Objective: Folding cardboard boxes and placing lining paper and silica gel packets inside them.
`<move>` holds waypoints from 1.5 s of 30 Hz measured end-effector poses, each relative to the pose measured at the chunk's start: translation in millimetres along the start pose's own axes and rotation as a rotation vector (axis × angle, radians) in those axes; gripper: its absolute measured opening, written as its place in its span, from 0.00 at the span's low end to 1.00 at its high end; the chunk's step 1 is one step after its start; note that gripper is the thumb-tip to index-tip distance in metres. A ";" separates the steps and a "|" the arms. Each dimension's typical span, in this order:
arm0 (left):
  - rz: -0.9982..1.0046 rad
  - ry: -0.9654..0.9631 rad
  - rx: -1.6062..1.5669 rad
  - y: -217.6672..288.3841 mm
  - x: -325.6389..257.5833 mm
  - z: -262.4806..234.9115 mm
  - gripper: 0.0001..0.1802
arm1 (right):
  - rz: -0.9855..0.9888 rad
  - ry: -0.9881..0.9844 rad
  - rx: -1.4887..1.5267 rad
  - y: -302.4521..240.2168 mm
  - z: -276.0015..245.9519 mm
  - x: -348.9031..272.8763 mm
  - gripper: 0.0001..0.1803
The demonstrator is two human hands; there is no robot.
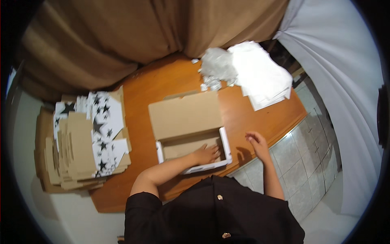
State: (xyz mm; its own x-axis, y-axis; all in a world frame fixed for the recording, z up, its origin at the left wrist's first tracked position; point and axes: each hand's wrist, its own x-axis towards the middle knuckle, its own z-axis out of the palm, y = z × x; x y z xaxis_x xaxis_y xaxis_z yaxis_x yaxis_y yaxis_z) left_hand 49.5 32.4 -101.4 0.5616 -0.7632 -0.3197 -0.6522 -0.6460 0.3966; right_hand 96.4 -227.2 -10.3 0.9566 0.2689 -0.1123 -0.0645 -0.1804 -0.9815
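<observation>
In front of me on the wooden table stands a cardboard box [186, 116], plain brown inside and white on its outer walls. Its lid is raised and leans back, away from me. My left hand [207, 154] reaches over the near wall into the right part of the box, palm down with fingers spread, and holds nothing. Whether its fingertips press on the bottom is hard to tell. To the right of the box, my right hand [256, 143] is held up near the table's edge, apart from the box. Its fingers are loosely bent and apart, with nothing visible in them.
At the left lies a pile of flat cardboard box blanks [77, 144], some white with black stars. White paper sheets [262, 75] lie at the far right beside a clear plastic bag [219, 64] and small silvery pieces [211, 83]. Brown curtain [162, 28] hangs behind the table [140, 93].
</observation>
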 end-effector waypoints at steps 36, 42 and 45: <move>-0.662 0.769 -0.388 84.7 -37.0 -141.8 0.20 | -0.298 0.709 -1.155 29.8 -129.1 168.1 0.10; -0.684 1.023 0.009 90.9 -38.9 -155.5 0.28 | -0.778 0.704 -0.935 -64.3 -95.8 112.7 0.09; -0.600 1.123 0.129 101.7 -30.5 -186.7 0.35 | -0.948 0.408 -0.996 -110.0 -65.9 65.7 0.10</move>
State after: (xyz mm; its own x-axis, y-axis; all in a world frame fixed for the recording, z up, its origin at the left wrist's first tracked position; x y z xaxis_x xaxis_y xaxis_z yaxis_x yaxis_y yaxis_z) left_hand 61.1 -7.3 109.4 0.8621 0.0376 0.5054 -0.1572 -0.9282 0.3372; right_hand 185.0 -252.0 100.6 0.5492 0.4060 0.7304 0.6916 -0.7115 -0.1245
